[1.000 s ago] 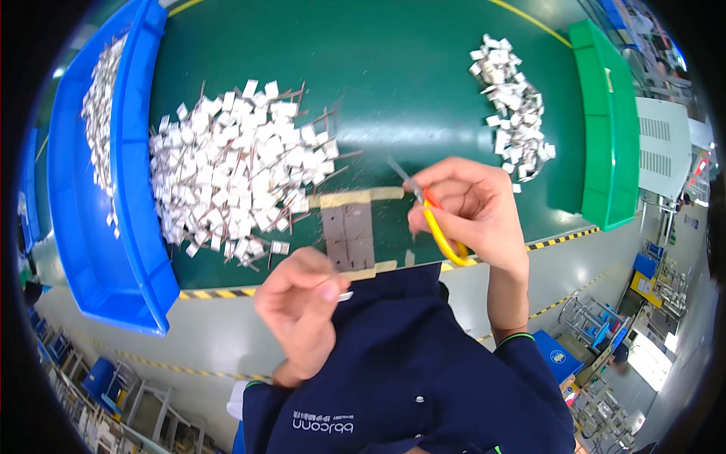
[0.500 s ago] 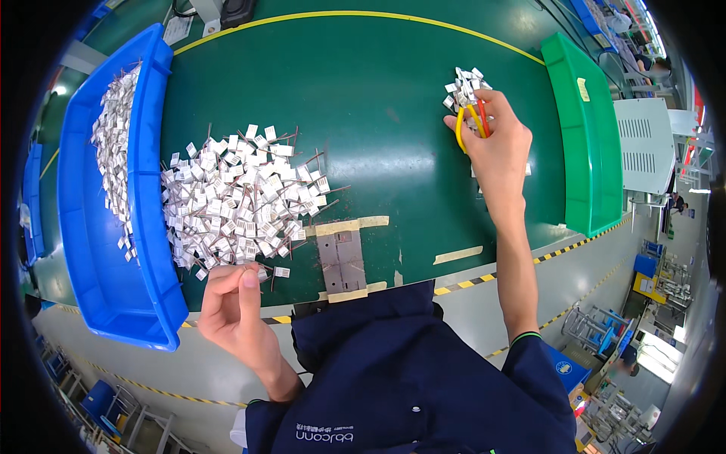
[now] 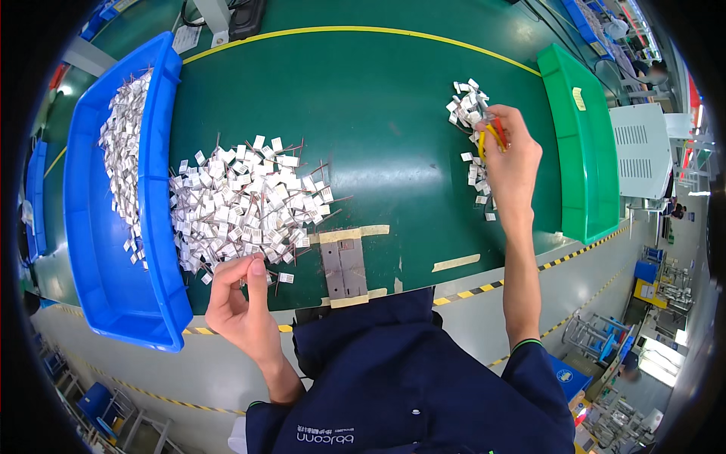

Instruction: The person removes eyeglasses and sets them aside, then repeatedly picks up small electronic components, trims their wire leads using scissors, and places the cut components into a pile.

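My right hand [image 3: 516, 170] is closed around a small hand tool with yellow and red handles [image 3: 491, 138], which looks like pliers or cutters; its tip is hidden. It hovers beside a small heap of white tabbed parts [image 3: 467, 106], with more of them [image 3: 475, 172] strung out toward me. My left hand [image 3: 246, 306] has thumb and forefinger pinched together at the near edge of a large pile of white rectangular parts with thin brown leads [image 3: 238, 200]. Whatever sits between those fingertips is too small to make out.
At the left stands a blue bin [image 3: 155, 189] partly filled with similar white parts. A green bin [image 3: 590, 144] lines the right side. A grey metal fixture plate [image 3: 344, 268] is taped to the green table [image 3: 393, 181] near its front edge, with a tape strip [image 3: 456, 263] farther right.
My right hand has drawn back a little, to the right and nearer to me, uncovering white parts below the small heap. My left hand stays pinched in about the same place.
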Tool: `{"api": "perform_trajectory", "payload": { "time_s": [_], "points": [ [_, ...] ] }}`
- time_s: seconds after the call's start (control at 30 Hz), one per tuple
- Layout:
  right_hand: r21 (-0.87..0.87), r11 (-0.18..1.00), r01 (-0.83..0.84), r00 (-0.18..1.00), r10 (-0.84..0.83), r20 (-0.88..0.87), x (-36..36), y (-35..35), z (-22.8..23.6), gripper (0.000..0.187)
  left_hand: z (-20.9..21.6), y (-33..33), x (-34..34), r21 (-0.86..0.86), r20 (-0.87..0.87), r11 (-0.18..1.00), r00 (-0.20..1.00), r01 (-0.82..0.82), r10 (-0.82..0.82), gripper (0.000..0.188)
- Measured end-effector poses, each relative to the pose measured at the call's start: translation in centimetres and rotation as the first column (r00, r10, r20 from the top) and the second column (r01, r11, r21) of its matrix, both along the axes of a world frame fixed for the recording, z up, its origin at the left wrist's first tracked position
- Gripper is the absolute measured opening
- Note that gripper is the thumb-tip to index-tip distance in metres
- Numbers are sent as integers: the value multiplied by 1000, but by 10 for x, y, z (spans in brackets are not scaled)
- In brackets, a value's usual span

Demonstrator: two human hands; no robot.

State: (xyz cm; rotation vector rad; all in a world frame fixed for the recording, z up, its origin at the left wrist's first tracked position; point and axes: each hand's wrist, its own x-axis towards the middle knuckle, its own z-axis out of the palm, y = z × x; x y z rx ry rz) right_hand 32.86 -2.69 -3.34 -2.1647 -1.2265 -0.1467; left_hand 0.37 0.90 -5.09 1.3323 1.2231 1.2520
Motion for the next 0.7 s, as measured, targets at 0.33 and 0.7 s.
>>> {"api": "perform_trajectory", "payload": {
  "time_s": [0.33,0.7],
  "points": [
    [473,876,98,949,62,-311,8,-15,30,21,9,5,9,198,-308,979,944,-57,117,25],
    [421,906,53,680,276,-680,-47,-36,37,19,27,-12,33,175,-325,934,914,313,-245,23]
  ]
}}
